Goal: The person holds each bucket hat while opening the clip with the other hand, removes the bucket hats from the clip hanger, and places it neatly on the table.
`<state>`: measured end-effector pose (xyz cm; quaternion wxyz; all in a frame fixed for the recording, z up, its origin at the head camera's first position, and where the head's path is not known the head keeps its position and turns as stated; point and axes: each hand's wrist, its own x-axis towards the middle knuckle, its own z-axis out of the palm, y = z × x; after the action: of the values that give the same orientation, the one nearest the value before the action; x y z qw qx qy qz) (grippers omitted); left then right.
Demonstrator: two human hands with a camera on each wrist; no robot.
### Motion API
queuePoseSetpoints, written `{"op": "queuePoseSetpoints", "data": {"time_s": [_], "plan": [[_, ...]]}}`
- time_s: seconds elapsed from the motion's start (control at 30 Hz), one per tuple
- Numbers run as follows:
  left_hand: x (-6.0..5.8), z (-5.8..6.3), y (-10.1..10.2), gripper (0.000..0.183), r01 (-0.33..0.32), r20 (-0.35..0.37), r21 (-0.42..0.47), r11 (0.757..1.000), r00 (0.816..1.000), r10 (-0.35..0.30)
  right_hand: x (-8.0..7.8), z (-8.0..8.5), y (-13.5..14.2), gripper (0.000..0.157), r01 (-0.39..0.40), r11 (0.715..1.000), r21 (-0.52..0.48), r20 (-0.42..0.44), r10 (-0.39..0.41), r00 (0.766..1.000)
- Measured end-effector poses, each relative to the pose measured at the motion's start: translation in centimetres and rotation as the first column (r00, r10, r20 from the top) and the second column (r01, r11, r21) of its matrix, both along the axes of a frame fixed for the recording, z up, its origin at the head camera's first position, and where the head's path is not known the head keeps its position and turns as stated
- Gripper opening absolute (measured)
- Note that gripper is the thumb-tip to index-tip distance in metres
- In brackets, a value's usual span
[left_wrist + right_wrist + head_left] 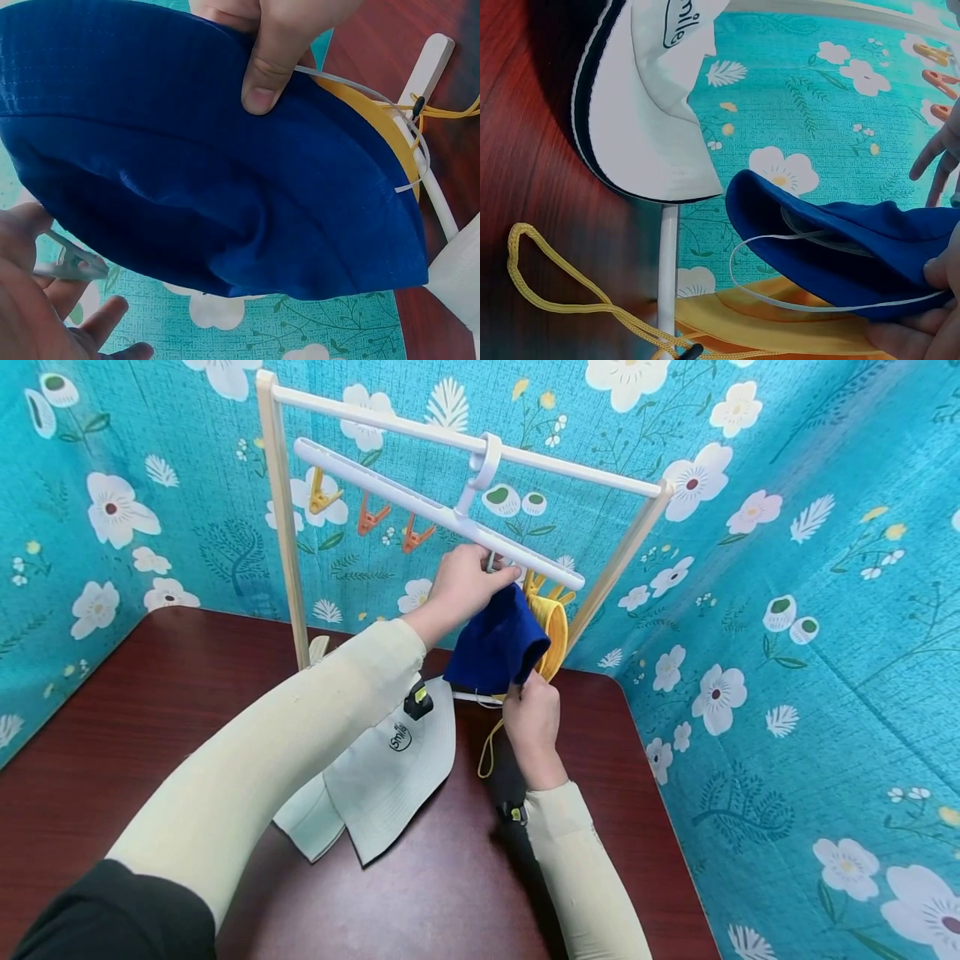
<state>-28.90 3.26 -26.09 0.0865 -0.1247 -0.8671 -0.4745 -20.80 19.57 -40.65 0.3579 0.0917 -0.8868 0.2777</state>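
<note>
- The left hand (463,585) is up at the long white plastic hanger bar (420,506), with its fingers around a clear peg (71,262) under the bar.
- The right hand (532,718) pinches the lower edge of the soft blue cloth hat (498,647) between thumb and fingers.
- The blue hat hangs in the air between both hands, just under the hanger bar.
- A yellow cloth hat (557,631) hangs right behind it, touching it.
- A pale white hat with the word "Smile" (390,768) lies on the dark red wooden table (150,693).
- A yellow cord (570,300) lies on the table near the wooden rack (281,518).
</note>
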Motion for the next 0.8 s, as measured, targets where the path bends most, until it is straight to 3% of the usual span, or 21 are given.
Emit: {"op": "queuePoseSetpoints", "data": {"time_s": [0.17,0.43,0.8], "plan": [[-0.1,-0.1,-0.1,0.033,0.014,0.008,0.019,1.000,1.000,-0.014,0.2,0.0,0.2,0.042,-0.003,1.000,-0.009,-0.004,0.003,1.000],[0.1,-0.6,-0.9,0.048,0.047,0.011,0.025,0.999,0.999,-0.048,0.7,0.1,0.4,0.044,-0.003,1.000,-0.030,-0.002,0.003,1.000],[1.3,-0.5,-2.9,0.064,0.023,0.040,-0.099,0.995,0.999,-0.019,1.1,0.3,0.7,0.048,0.004,0.999,-0.047,0.015,-0.003,1.000]]}}
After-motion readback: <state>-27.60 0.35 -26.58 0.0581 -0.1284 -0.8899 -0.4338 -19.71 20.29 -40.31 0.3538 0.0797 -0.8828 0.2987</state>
